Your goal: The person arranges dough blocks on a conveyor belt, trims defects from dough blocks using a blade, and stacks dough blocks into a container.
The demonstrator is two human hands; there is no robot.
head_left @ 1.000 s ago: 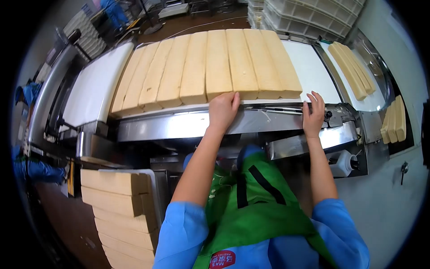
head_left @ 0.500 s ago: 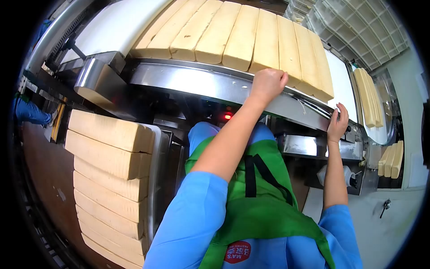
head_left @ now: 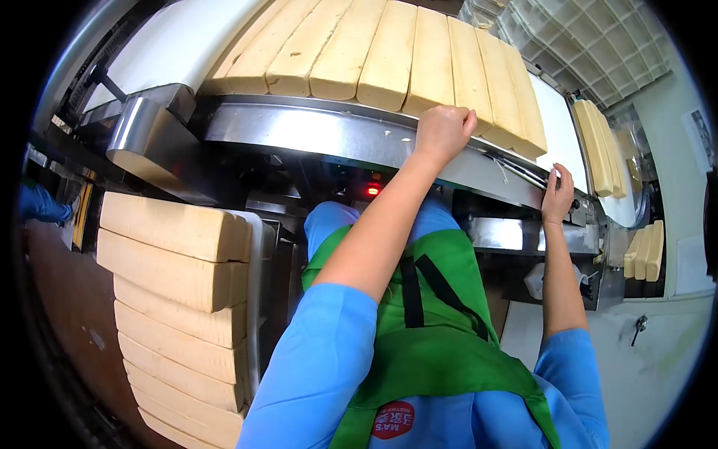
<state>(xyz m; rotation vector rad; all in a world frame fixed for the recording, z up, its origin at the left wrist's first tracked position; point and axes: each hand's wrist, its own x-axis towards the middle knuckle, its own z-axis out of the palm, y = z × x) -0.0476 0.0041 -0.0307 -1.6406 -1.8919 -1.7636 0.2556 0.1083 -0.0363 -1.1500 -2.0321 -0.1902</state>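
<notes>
Long, pale yellow loaves (head_left: 389, 56) lie side by side across the belt of a metal machine. My left hand (head_left: 443, 135) is closed in a fist at the belt's front edge, against the near ends of the loaves. Nothing shows in it, though its inner side faces away. At the right end of the metal front rail (head_left: 299, 135), my right hand (head_left: 557, 196) has its fingers apart and slightly bent. It rests by a dark knob (head_left: 575, 204) and holds nothing.
Several similar loaves (head_left: 168, 277) are stacked at my lower left, beside a pale tray (head_left: 258, 299). More narrow loaves (head_left: 598, 150) lie beyond the belt's right end. White grid crates (head_left: 583, 45) stand at the back right. A red light (head_left: 373, 190) glows below the rail.
The whole view has shifted slightly, so the machine and loaves sit a little further left and up. Both hands keep nearly the same places and shapes.
</notes>
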